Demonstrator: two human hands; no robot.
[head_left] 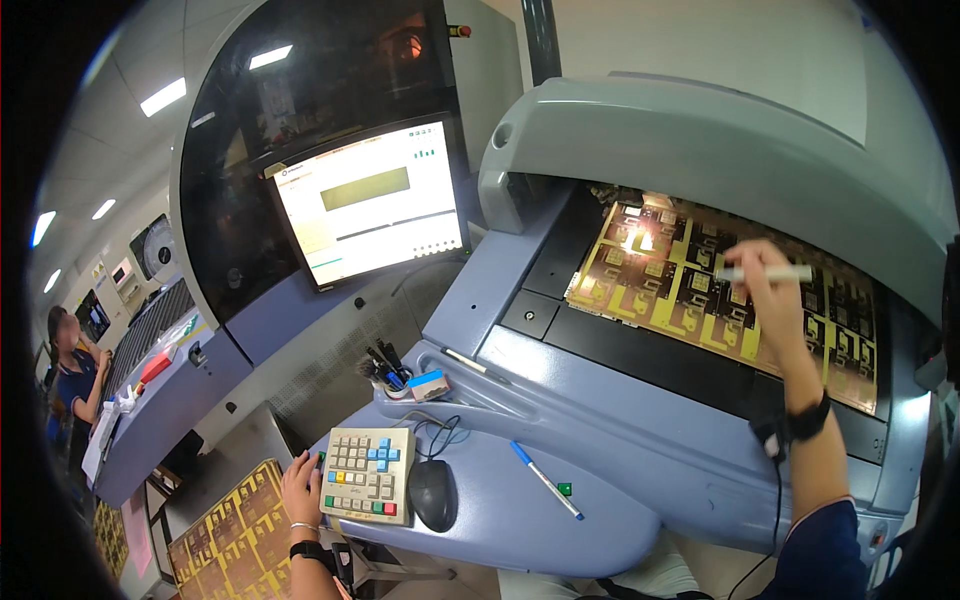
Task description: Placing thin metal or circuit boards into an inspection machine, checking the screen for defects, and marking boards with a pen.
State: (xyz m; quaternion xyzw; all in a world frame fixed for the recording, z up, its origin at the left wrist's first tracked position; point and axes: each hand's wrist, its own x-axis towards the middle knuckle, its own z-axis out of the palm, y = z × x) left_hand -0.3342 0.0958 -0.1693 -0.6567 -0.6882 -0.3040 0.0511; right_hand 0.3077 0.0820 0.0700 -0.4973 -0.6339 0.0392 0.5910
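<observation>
My right hand is closed round a pale marker pen, blurred a little. It is held over a panel of circuit boards, gold and dark brown, lying in the bed of a grey-blue machine. Whether the pen's tip touches the panel I cannot tell. A bright light falls on the panel's far left part. Lower left, my left hand rests at the left edge of a beige keypad; its fingers are extended and hold nothing that I can see.
A black mouse sits beside the keypad. On the ledge lie a blue-capped pen, a pen cup and a small blue-white box. A lit monitor stands behind. Another panel lies lower left. A person works far left.
</observation>
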